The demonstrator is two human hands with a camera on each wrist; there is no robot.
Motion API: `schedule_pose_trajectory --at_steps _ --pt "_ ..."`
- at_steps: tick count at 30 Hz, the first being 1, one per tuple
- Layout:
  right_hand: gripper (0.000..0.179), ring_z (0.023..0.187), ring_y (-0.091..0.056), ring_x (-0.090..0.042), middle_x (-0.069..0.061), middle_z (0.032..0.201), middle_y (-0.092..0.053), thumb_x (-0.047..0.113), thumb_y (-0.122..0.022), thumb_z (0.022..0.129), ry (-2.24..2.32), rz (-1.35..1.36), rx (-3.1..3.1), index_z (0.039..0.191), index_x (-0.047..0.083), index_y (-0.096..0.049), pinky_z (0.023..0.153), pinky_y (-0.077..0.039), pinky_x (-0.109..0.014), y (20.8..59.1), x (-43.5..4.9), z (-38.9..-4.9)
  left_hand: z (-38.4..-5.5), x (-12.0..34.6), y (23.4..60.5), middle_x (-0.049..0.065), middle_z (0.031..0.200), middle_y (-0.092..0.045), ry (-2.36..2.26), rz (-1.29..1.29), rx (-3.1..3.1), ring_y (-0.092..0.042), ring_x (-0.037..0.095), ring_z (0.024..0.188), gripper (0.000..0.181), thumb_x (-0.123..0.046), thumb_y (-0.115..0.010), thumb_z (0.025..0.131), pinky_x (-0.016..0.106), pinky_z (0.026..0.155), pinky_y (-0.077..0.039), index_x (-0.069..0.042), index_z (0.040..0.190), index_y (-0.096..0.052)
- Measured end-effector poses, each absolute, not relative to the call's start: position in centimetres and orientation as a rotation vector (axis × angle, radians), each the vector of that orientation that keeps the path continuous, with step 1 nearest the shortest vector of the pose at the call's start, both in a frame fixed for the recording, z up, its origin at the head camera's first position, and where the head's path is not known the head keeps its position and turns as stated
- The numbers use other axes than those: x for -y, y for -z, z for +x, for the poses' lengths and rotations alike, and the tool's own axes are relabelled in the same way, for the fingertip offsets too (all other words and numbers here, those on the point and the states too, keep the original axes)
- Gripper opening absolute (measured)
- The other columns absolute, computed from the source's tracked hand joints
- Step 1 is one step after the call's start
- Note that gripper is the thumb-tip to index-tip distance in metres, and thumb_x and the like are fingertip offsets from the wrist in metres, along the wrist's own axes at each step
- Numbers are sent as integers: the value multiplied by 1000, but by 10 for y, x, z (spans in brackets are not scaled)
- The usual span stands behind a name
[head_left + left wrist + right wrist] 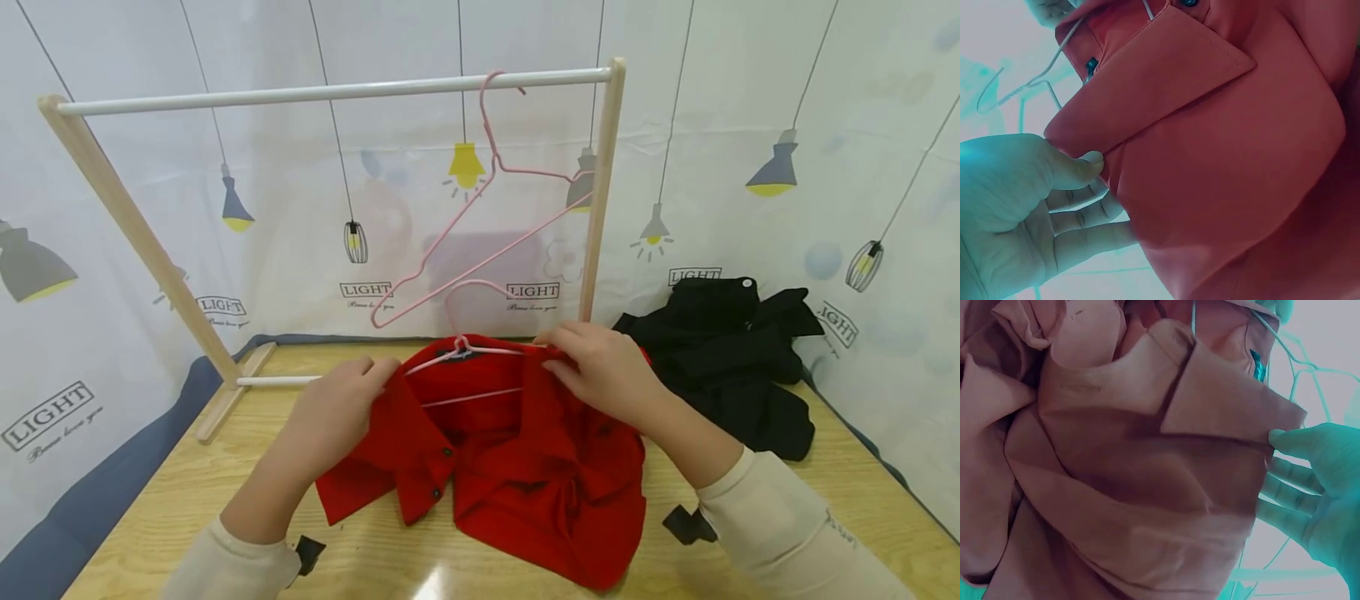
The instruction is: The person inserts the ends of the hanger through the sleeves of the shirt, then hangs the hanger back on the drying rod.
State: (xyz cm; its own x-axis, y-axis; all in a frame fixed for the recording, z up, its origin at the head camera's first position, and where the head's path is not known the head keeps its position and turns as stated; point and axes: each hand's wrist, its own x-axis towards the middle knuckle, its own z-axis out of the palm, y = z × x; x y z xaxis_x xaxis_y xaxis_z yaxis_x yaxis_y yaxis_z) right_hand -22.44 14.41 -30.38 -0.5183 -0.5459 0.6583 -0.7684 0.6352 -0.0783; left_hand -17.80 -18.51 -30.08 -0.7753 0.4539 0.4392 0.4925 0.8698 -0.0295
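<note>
A red shirt point(525, 475) with a pointed collar and dark buttons is spread over a pink hanger point(461, 343), its front open. The hanger's hook sticks up from the neckline, and its lower bar crosses inside the collar. My left hand point(333, 412) pinches the shirt at one shoulder; in the left wrist view the thumb presses the cloth just below the collar point(1154, 81). At the opposite shoulder my right hand point(603, 371) pinches the fabric in the same way, thumb by the collar edge point(1229, 400) in the right wrist view. The shirt's lower part lies crumpled on the table.
Behind the shirt stands a rack with wooden posts and a white rail point(300, 94). A second pink hanger point(495, 162) hangs bare near the rail's right end. Black clothes point(720, 358) lie heaped at the right back of the wooden table point(150, 508). A printed curtain surrounds it.
</note>
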Motion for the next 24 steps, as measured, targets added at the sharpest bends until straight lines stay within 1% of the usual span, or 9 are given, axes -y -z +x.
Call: schedule_pose_trajectory --at_steps 6,13,20,24 --pt "27 77 -64 -21 -7 95 -70 8 -80 80 -556 1016 2269 104 7 -69 69 -56 -36 299 -150 -228 -174 197 299 4 77 -54 145 -670 2587 -53 21 67 31 8 -65 84 30 49 -44 -10 108 -60" --pt "27 75 -63 -20 -8 92 -69 4 -79 79 -625 982 2282 105 5 -68 67 -56 -36 292 -160 -236 -172 212 299 4 78 -57 163 -645 2583 -56 22 67 27 3 -68 86 33 52 -47 -11 109 -60" --pt "24 77 -66 -25 -14 96 -68 0 -75 81 -737 860 2305 104 0 -67 67 -58 -42 287 -169 -246 -170 224 298 4 81 -59 182 -592 2630 -57 22 69 29 0 -68 87 33 53 -47 -11 112 -60" --pt "22 80 -67 -28 -17 98 -67 1 -73 84 -837 749 2316 104 -3 -66 70 -57 -46 285 -174 -255 -169 233 298 6 83 -61 226 -601 2629 -59 23 71 32 2 -69 85 38 59 -52 -9 114 -60"
